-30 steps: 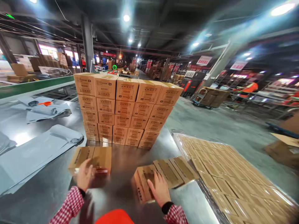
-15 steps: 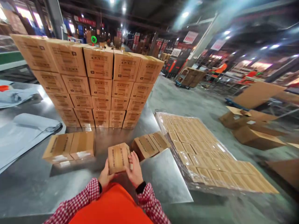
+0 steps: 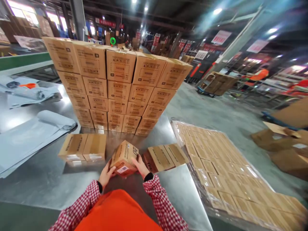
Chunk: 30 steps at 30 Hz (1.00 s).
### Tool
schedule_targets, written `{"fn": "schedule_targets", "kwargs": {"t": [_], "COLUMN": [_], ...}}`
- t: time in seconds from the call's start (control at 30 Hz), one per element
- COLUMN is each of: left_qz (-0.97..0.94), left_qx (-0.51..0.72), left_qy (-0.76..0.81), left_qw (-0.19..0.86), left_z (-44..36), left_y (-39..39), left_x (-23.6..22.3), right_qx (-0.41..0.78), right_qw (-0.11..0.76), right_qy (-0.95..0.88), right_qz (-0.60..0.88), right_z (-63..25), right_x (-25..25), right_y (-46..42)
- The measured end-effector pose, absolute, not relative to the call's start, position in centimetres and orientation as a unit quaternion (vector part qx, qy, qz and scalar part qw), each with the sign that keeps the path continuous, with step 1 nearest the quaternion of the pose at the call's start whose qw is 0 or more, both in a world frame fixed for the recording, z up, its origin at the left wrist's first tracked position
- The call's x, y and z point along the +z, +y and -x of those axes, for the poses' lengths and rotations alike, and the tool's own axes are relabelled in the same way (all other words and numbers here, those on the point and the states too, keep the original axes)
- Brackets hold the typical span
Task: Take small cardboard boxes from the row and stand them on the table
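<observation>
Head view: small cardboard carton gripped between left hand and right hand.

Between my left hand and right hand I hold a carton near the front edge of the steel table. A pair of cartons sits to its left, a row of cartons to its right, and a tall stack of cartons behind them. Mailer bags lie along the table's left side, and a shrink-wrapped block of boxes lies just beyond its right edge
</observation>
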State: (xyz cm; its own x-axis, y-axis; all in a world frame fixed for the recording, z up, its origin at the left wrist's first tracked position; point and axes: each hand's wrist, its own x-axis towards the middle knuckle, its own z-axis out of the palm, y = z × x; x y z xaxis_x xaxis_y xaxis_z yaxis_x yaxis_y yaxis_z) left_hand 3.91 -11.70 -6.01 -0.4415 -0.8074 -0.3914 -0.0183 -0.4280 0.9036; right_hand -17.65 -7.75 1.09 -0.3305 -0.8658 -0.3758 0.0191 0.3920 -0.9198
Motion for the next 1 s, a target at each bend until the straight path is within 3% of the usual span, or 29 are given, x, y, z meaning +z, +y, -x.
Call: {"fn": "schedule_targets", "kwargs": {"t": [0.2, 0.3, 0.37, 0.5, 0.63, 0.73, 0.87, 1.0], "left_qz": [-0.499, -0.536, -0.558, -0.499, -0.430, -0.429, -0.442, -0.459], "left_qx": [-0.536, -0.422, -0.283, -0.056, -0.036, -0.045, -0.057, -0.057], "left_qy": [-0.621, -0.700, -0.768, -0.864, -0.902, -0.902, -0.895, -0.886], "left_qw": [0.280, 0.210, 0.136, 0.028, -0.020, -0.016, 0.015, 0.029], "left_z": [-3.3, -3.7, -4.3, -5.6, -6.3, -6.4, -6.1, -5.8], "left_y": [-14.4, -17.0, -18.3, -19.3, -19.6, -20.1, -20.5, -20.4], "left_x": [-2.9, 0.4, 1.8, 0.9, -1.5, -2.0, -1.9, -1.5], "right_qx": [-0.500, -0.460, -0.417, -0.374, -0.286, -0.151, -0.037, -0.132], "right_qw": [0.525, 0.518, 0.492, 0.438, 0.216, 0.080, 0.083, 0.193], "right_qy": [0.612, 0.624, 0.658, 0.701, 0.787, 0.884, 0.893, 0.856], "right_qz": [0.316, 0.363, 0.388, 0.422, 0.501, 0.435, 0.441, 0.460], "right_z": [18.3, 17.8, 16.9, 16.5, 21.0, 25.6, 28.1, 29.4], "right_x": [0.8, -0.6, -1.5, -2.2, -0.8, 0.6, 1.8, 3.2], "right_y": [-10.1, -12.4, -13.4, -12.0, -6.5, -3.0, -1.0, -1.1]}}
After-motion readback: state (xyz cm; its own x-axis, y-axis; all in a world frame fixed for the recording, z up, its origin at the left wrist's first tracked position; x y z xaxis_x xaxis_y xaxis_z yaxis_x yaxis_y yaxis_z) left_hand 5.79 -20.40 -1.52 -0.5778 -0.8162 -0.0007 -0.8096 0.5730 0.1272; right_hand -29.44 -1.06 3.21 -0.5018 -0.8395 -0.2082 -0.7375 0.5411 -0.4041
